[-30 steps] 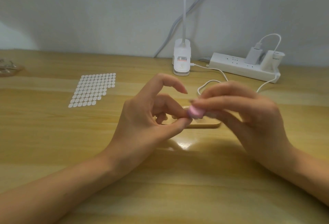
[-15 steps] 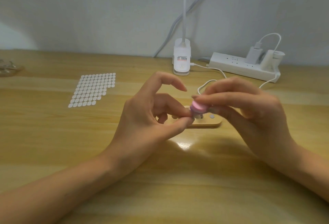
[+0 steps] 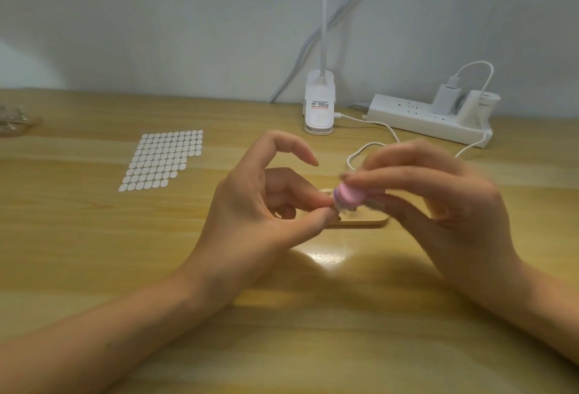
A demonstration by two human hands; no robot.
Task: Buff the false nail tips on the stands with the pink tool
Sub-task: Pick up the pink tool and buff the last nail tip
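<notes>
A pale wooden base (image 3: 372, 221) lies flat at the middle of the desk, mostly behind my hands. My right hand (image 3: 445, 205) grips a small pink buffing tool (image 3: 349, 195) between thumb and fingers, its end pointing left over the base. My left hand (image 3: 263, 205) pinches something small with thumb and middle finger right under the tool's end; its index finger arches up. A bit of a pale nail tip (image 3: 342, 211) shows below the tool. The stands themselves are hidden by my fingers.
A sheet of several white oval stickers (image 3: 163, 160) lies to the left. A white clip lamp base (image 3: 319, 105) and a white power strip (image 3: 429, 117) with plugs and a cable stand at the back by the wall. A clear object (image 3: 12, 121) sits at the far left edge.
My right hand has lifted the pink tool slightly and shifted it a little, its motion blurred. My left hand keeps the same pinch in the same place.
</notes>
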